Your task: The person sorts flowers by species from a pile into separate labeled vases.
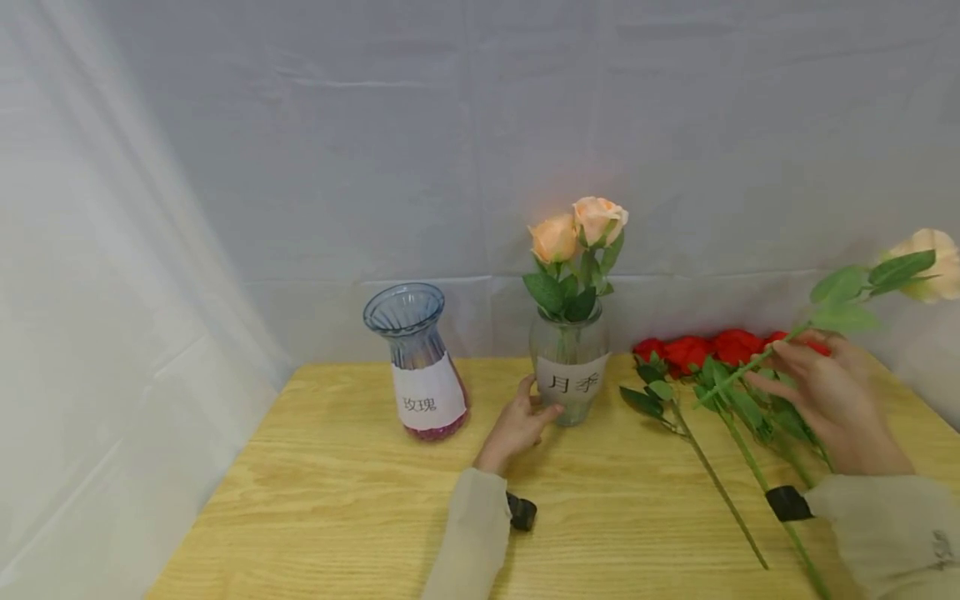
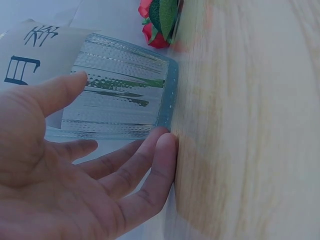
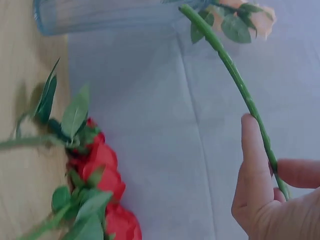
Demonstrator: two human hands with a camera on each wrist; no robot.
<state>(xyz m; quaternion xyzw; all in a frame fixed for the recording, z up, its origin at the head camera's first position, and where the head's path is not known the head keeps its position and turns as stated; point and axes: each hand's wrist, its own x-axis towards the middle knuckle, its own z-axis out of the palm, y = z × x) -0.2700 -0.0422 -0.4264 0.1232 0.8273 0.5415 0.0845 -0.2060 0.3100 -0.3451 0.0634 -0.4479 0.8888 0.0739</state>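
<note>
Pinching a pale-peach rose [image 1: 930, 265] by its slim green stem [image 3: 236, 73] in right hand [image 1: 836, 396], near red, green-leaved roses [image 1: 690, 354]; with left hand [image 1: 517, 425], spreading fingers wide beside a clear, labelled glass vase [image 1: 570, 367]. Could tip it by bumping stem against glass.

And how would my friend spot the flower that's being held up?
Start at the wooden table and look to its right side, where red flowers lie. Near them, in the grip of the right hand, is a green-stemmed pale peach flower. Unlike the two peach flowers standing in the clear vase and the red ones on the table, this one is held up.
</note>
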